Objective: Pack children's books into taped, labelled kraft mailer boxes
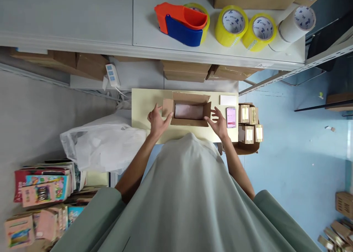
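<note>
On a pale yellow tabletop [149, 116] stands a small cardboard box [190, 122] with its flaps up and spread. Inside it lies a pale pinkish-white wrapped item [189, 111] whose kind I cannot make out. My left hand [159, 122] is at the box's left flap, fingers apart and thumb close to the cardboard. At the right end, my right hand [217, 123] has its fingers spread beside the right flap, thumb near the box's corner. Neither hand is wrapped round anything. Right of it lie a phone [231, 117] with a lit screen and a white rectangular item [228, 100].
A shelf above holds a red-and-blue tape dispenser [180, 24], yellow tape rolls [231, 25] and white rolls [298, 24]. Left of the table is a white plastic bag [102, 141], with stacked books [44, 185] below. Several small packed boxes [248, 125] stand at the right.
</note>
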A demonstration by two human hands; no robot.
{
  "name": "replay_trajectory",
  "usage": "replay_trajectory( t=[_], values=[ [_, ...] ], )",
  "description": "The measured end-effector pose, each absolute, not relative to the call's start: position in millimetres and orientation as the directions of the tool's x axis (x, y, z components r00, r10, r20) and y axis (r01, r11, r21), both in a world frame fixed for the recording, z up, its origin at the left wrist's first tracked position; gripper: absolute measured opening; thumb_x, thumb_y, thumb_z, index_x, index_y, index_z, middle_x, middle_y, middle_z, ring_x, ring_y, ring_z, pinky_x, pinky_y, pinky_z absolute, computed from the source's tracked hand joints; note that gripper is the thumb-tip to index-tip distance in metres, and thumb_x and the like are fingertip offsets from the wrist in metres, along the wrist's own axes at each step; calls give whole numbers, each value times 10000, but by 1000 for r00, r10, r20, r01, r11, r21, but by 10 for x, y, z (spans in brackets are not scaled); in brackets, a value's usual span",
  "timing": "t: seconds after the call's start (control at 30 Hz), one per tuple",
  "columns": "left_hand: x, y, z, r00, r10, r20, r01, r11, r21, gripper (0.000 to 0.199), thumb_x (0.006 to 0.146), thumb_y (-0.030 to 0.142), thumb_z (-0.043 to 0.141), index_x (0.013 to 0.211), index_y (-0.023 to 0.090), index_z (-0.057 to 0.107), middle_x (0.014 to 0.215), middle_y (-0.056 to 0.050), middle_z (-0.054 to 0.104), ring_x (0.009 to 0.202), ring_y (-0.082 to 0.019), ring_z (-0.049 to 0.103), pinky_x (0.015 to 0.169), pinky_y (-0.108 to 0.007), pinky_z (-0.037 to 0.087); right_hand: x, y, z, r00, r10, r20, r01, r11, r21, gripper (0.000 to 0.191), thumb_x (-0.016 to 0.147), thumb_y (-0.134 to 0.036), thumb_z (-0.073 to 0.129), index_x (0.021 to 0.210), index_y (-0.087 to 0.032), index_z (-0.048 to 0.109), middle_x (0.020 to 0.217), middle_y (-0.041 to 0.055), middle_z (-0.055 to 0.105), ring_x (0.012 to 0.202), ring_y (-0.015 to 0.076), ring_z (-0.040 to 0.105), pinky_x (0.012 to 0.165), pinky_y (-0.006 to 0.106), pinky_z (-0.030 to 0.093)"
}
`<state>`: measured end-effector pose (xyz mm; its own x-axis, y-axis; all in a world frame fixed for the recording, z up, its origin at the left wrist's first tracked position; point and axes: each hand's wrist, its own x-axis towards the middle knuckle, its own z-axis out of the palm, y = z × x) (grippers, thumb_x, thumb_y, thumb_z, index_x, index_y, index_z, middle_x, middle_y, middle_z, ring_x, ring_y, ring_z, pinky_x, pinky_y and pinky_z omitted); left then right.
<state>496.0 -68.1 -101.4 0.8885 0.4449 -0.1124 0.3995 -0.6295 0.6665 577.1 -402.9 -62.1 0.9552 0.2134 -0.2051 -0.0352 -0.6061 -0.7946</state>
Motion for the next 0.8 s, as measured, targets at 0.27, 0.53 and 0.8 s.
replay_trajectory(
  t=[0.27, 0.53, 0.8],
  values=[
    [4875, -1164, -882, 997, -3, -78, 48, -767, 639, 1180, 944, 629, 818, 1824, 176, 175, 1738, -250, 527, 1718, -447, 344, 1402, -650, 184, 5742, -3903, -596, 783, 555, -280, 327, -751, -574, 1197, 892, -409, 949, 1843, -322, 227, 1744, 137, 559, 1676, 430, 395, 1297, 718, 446],
    [5049, -962, -1032, 994, -27, -106, 45, -779, 626, 1086, 991, 552, 777, 1806, 117, 206, 1574, -250, 687, 1708, -430, 376, 1399, -674, 196, 5866, -3988, -771, 824, 493, -279, 237, -748, -620, 731, 979, -598, 830, 1600, -261, 645, 1570, 147, 710, 1676, 404, 430, 1332, 642, 435],
    [5459, -798, -1044, 994, 85, -65, 107, -765, 635, 1053, 976, 465, 814, 1786, 95, 252, 1726, -305, 502, 1644, -448, 451, 1366, -632, 344, 6145, -3889, -988, 932, 289, -217, 84, -757, -648, 385, 1077, -474, 648, 1317, -197, 769, 1216, 152, 823, 1290, 374, 674, 1158, 564, 567]
  ],
)
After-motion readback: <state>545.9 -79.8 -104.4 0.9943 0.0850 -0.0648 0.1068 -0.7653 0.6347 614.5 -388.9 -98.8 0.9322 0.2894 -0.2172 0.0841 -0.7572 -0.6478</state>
